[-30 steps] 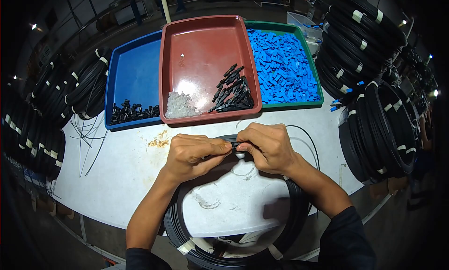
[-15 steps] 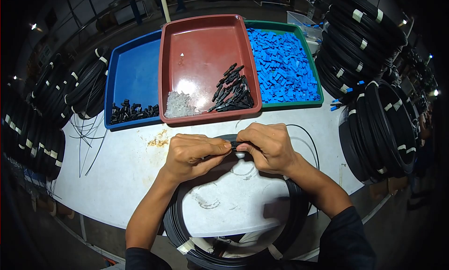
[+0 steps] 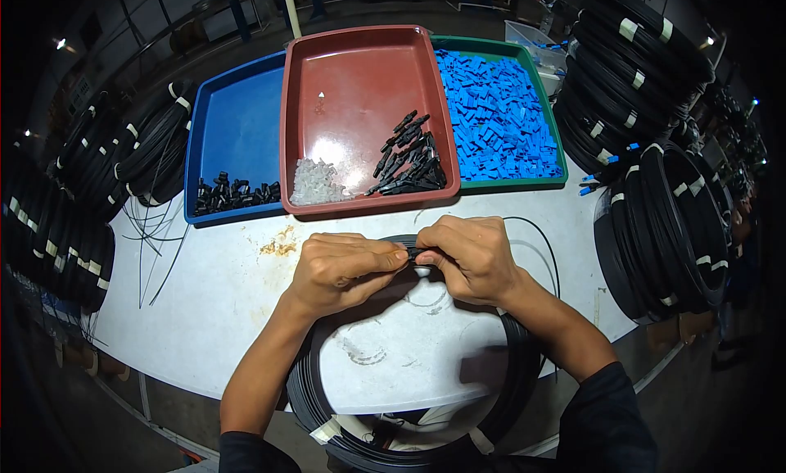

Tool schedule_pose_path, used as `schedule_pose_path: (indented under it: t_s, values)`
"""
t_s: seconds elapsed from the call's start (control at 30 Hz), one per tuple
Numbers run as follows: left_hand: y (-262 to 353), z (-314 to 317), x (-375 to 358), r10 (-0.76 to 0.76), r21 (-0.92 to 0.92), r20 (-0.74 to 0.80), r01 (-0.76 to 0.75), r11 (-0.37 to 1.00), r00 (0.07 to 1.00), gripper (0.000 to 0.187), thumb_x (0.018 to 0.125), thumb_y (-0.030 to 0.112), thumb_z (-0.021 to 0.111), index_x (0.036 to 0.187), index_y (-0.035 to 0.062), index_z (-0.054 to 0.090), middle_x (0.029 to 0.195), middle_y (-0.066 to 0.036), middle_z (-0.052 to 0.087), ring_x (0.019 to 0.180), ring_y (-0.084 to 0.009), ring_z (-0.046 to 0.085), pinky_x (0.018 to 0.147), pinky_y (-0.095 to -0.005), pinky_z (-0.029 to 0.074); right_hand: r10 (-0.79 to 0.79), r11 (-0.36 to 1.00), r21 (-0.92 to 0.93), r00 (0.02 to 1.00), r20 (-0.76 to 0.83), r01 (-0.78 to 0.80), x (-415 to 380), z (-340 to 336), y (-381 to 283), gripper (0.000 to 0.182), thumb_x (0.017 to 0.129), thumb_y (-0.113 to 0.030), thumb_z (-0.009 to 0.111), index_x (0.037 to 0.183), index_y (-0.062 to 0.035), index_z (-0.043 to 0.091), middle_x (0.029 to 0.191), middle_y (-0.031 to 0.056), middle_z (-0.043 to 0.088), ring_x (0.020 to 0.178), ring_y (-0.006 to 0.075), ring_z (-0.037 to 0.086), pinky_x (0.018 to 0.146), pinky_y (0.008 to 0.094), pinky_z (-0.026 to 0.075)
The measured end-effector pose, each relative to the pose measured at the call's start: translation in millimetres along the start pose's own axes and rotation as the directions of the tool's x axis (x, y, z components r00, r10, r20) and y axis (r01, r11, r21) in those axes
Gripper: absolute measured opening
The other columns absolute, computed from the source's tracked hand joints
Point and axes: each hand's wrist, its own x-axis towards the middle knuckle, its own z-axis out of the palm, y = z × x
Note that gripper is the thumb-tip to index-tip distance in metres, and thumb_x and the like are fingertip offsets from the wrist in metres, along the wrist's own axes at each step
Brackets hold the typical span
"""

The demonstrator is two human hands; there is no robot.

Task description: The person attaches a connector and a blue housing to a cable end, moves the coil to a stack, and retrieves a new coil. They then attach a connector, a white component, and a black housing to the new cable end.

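On the near side of the red tray [image 3: 368,80], the left hand [image 3: 348,267] and right hand [image 3: 468,256] are pinching a small dark piece [image 3: 413,256], and the cable coil [image 3: 307,391] is running beneath them

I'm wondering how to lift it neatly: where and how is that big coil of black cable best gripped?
Probably by the near part of the cable coil, beside the pale tape that wraps its strands. That part juts past the edge of the table, so I'd come from the near side, thumbs on top and fingers curled beneath.
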Motion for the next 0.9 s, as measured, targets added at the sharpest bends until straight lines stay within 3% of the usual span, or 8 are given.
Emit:
schedule_pose_path:
  t_s: [0.2,0.37,0.47,0.53,0.67,0.73,0.83,0.9]
  values:
    - [-0.1,-1.6,-0.9,-0.032,-0.004,0.003,0.032,0.999,0.999,0.019,0.072,-0.003,0.081,0.090,0.0015,0.079,0.091,-0.012,0.078,0.081,-0.0232,0.078,0.071,-0.0314,0.063,0.055,0.998,0.023,0.998,0.008,-0.055,1.5,1.9,-2.1,0.018,0.075,-0.009,0.079,0.087,-0.0058,0.066,0.073,0.0057,0.063,0.056,0.0249,0.061,0.051,0.0362,0.045]
    - [2.3,-0.3,-1.0,-0.113,-0.055,-0.018,0.112,0.992,0.993,0.016,0.071,-0.007,0.080,0.086,-0.0004,0.078,0.085,-0.014,0.078,0.074,-0.0232,0.077,0.069,-0.0310,0.062,-0.092,0.996,-0.006,0.991,-0.094,0.092,0.5,4.8,2.3,0.017,0.075,-0.010,0.080,0.086,-0.0052,0.068,0.071,0.0052,0.063,0.056,0.0245,0.061,0.050,0.0352,0.045]
    - [2.6,-0.6,-0.1,-0.099,-0.100,0.006,0.099,0.990,0.995,0.019,0.071,-0.004,0.080,0.090,0.0008,0.078,0.090,-0.013,0.078,0.078,-0.0224,0.077,0.069,-0.0300,0.062,-0.080,0.997,-0.004,0.995,-0.059,0.080,-0.4,1.7,1.4,0.017,0.075,-0.010,0.080,0.086,-0.0050,0.068,0.071,0.0052,0.063,0.056,0.0243,0.061,0.050,0.0354,0.045]
    - [1.4,1.0,3.1,0.092,0.070,0.009,-0.092,0.993,0.996,0.018,0.071,-0.003,0.080,0.089,0.0008,0.078,0.089,-0.014,0.078,0.075,-0.0222,0.077,0.067,-0.0291,0.061,-0.026,0.999,0.035,0.999,-0.018,0.027,0.0,0.5,2.5,0.017,0.075,-0.010,0.080,0.086,-0.0050,0.068,0.072,0.0053,0.064,0.056,0.0242,0.061,0.050,0.0352,0.045]
    - [-0.1,-0.5,1.8,0.107,0.098,-0.005,-0.106,0.989,0.994,0.018,0.071,-0.003,0.080,0.088,0.0009,0.078,0.088,-0.014,0.078,0.073,-0.0220,0.077,0.066,-0.0285,0.061,0.015,0.993,0.115,0.999,-0.031,-0.012,0.1,5.6,4.1,0.017,0.075,-0.010,0.080,0.086,-0.0051,0.069,0.073,0.0061,0.065,0.056,0.0244,0.061,0.050,0.0353,0.046]
    - [0.5,-1.2,-1.2,-0.052,-0.015,-0.007,0.052,0.999,0.999,0.017,0.072,-0.003,0.080,0.089,0.0009,0.078,0.087,-0.014,0.078,0.073,-0.0220,0.076,0.065,-0.0289,0.061,0.000,0.996,0.087,0.998,-0.056,0.004,-0.1,6.9,3.4,0.017,0.075,-0.010,0.080,0.087,-0.0053,0.069,0.073,0.0063,0.065,0.056,0.0245,0.061,0.050,0.0356,0.046]
    - [2.9,0.0,-1.4,-0.168,-0.078,-0.019,0.166,0.983,0.986,0.015,0.071,-0.006,0.082,0.084,0.0007,0.078,0.085,-0.015,0.078,0.074,-0.0237,0.077,0.066,-0.0288,0.062,-0.037,0.999,0.029,0.996,-0.077,0.040,-0.5,6.0,1.6,0.016,0.075,-0.010,0.079,0.087,-0.0055,0.069,0.073,0.0066,0.065,0.057,0.0247,0.062,0.050,0.0361,0.046]
    - [2.0,0.3,-1.1,-0.118,-0.065,-0.009,0.117,0.991,0.993,0.017,0.071,-0.004,0.081,0.086,0.0009,0.078,0.086,-0.014,0.078,0.073,-0.0229,0.077,0.066,-0.0295,0.061,-0.059,0.998,-0.003,0.995,-0.076,0.059,0.0,3.7,0.2,0.016,0.076,-0.009,0.079,0.087,-0.0055,0.068,0.073,0.0067,0.066,0.057,0.0249,0.062,0.051,0.0363,0.046]
